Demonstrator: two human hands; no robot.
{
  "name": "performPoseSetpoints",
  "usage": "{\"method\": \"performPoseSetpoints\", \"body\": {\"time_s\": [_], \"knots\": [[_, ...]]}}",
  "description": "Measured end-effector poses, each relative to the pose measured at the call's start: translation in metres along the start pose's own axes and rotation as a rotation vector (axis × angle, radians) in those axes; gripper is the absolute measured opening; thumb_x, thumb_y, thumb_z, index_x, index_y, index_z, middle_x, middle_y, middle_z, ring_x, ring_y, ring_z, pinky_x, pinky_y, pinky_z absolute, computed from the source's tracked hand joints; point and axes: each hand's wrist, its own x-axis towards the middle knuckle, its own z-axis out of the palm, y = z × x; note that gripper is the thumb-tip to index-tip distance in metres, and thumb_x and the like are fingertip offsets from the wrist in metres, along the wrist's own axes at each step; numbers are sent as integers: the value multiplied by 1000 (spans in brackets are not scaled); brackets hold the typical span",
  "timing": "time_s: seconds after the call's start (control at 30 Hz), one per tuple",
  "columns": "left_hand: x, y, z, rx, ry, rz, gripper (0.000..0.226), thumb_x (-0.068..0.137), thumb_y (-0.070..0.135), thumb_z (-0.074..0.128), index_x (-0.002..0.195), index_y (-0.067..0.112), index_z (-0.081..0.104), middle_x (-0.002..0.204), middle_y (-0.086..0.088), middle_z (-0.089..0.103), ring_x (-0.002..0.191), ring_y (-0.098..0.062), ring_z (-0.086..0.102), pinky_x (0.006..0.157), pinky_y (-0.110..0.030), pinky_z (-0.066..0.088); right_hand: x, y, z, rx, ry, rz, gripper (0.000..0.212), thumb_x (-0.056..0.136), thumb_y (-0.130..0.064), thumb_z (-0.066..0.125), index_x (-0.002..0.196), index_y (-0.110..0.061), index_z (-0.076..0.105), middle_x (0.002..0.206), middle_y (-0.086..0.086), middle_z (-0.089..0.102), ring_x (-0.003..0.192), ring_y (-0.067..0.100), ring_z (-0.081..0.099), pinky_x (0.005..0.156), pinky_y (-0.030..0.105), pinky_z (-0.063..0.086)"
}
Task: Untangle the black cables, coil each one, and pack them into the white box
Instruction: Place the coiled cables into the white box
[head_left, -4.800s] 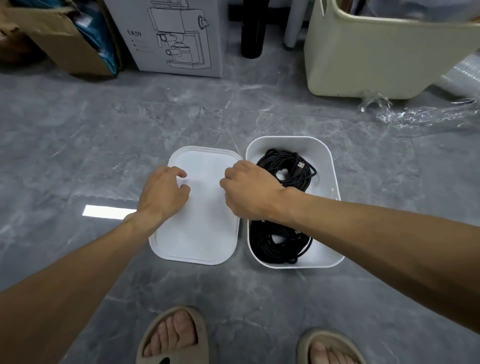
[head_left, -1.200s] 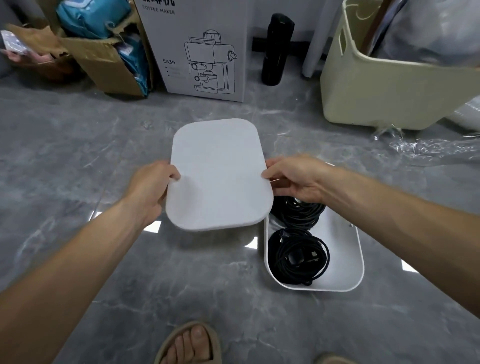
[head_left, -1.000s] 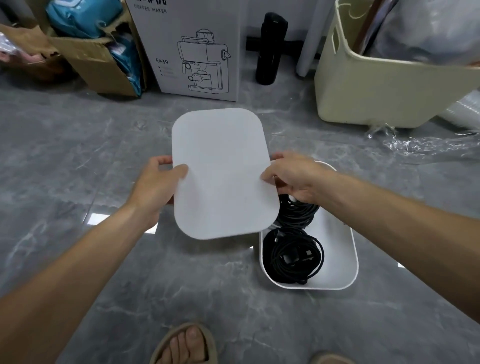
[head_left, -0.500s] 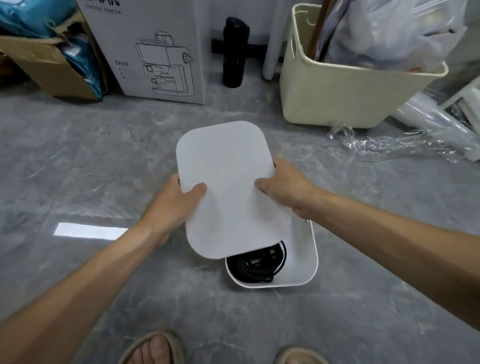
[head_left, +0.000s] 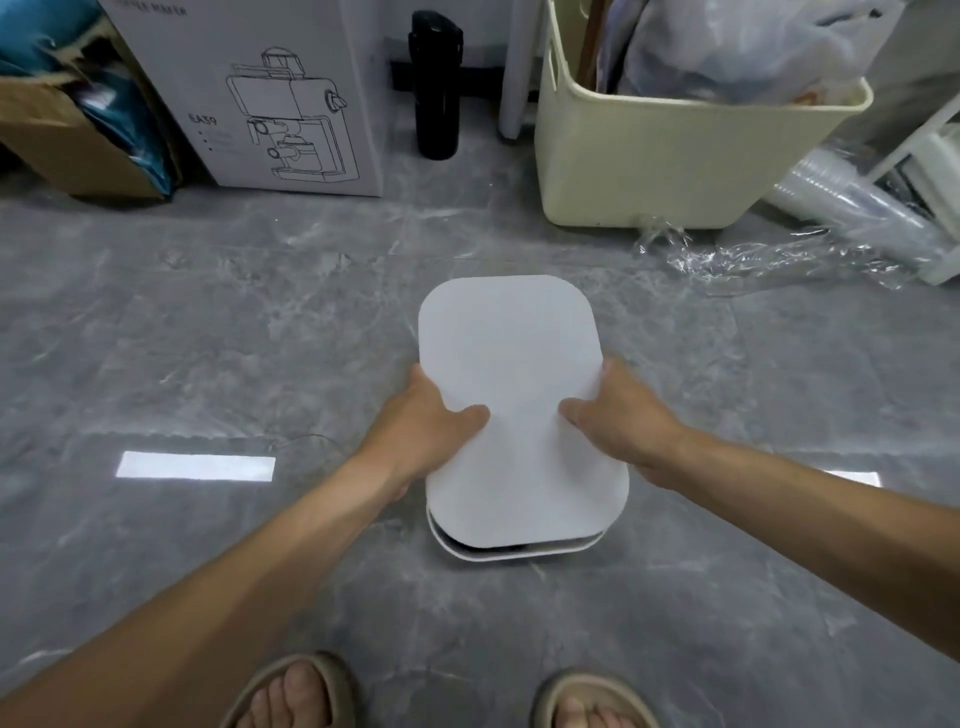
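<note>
A flat white lid (head_left: 514, 384) with rounded corners hovers over the white box (head_left: 519, 554), of which only the near rim shows beneath it. My left hand (head_left: 421, 421) grips the lid's left edge, thumb on top. My right hand (head_left: 618, 415) grips the right edge the same way. A thin dark gap under the lid's near edge hints at the black cables inside; the coils themselves are hidden.
Along the back stand a coffee-maker carton (head_left: 270, 93), a brown cardboard box (head_left: 67, 135), a black bottle (head_left: 436, 83) and a cream bin (head_left: 670, 150). Crumpled clear plastic (head_left: 769, 254) lies at the right. My sandalled feet (head_left: 291, 696) are at the bottom edge on the grey floor.
Both hands lifted the lid off the floor and carried it rightwards over the box. It now covers nearly all of the box, hiding the coiled cables.
</note>
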Motion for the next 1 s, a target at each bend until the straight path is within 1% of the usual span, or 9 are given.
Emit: {"method": "performPoseSetpoints", "body": {"time_s": [0.1, 0.2, 0.3, 0.4, 0.53, 0.73, 0.87, 0.93, 1.0], "knots": [[-1, 4, 3, 99, 8, -26, 93, 57, 55, 63, 141, 25, 36, 123, 6, 64, 106, -18, 65, 89, -41, 57, -1, 14, 2, -2, -10, 12, 43, 93, -14, 56, 133, -11, 40, 127, 3, 58, 110, 24, 58, 90, 39, 52], [-1, 2, 1, 132, -4, -56, 96, 52, 57, 61, 140, 25, 39, 120, 7, 66, 102, -17, 67, 86, -41, 58, 0, 17, 4, -4, -24, 24, 42, 95, -13, 55, 134, -11, 40, 124, 4, 58, 109, 24, 57, 86, 35, 50], [-4, -3, 5, 189, -18, -95, 80, 66, 48, 65, 137, 18, 43, 117, 4, 67, 99, -17, 67, 82, -36, 58, 0, 17, 4, -23, -57, 24, 44, 96, -11, 54, 137, -12, 39, 124, 3, 56, 107, 22, 55, 81, 30, 44], [-7, -9, 11, 230, 20, -101, 67, 81, 35, 67, 140, 15, 42, 123, 1, 63, 103, -18, 63, 74, -28, 54, -2, 22, 4, -31, -75, 25, 47, 97, -12, 54, 140, -14, 36, 121, 0, 54, 103, 19, 51, 80, 29, 41], [-5, -8, 12, 189, 66, -115, 66, 88, 30, 67, 142, 13, 34, 129, 0, 58, 107, -20, 60, 80, -32, 51, 0, 22, 5, -6, -52, 3, 44, 96, -12, 54, 137, -15, 38, 122, 0, 55, 104, 21, 54, 80, 31, 44], [-2, -14, 15, 168, 79, -82, 71, 87, 33, 68, 145, 17, 31, 133, 4, 55, 115, -22, 58, 90, -36, 51, 7, 22, 6, 25, -71, 21, 45, 92, -12, 59, 133, -15, 41, 122, 2, 58, 107, 23, 58, 86, 35, 51], [0, -20, 10, 145, 22, -70, 85, 65, 56, 66, 141, 28, 38, 128, 11, 62, 110, -16, 63, 91, -39, 55, 9, 22, 5, 40, -89, 33, 45, 93, -11, 59, 133, -13, 40, 123, 4, 57, 108, 23, 56, 82, 32, 47], [0, -21, 10, 133, 14, -58, 78, 74, 48, 68, 142, 30, 36, 129, 12, 60, 113, -16, 61, 93, -38, 53, 10, 23, 5, 64, -97, 26, 47, 93, -10, 59, 135, -13, 39, 124, 4, 56, 110, 23, 56, 84, 33, 47], [-5, -22, 15, 150, 74, -9, 72, 86, 38, 67, 147, 27, 29, 141, 11, 50, 122, -19, 55, 96, -35, 48, 8, 26, 8, 79, -97, 13, 48, 93, -10, 58, 136, -15, 37, 125, 3, 56, 111, 23, 56, 86, 33, 48]]}}
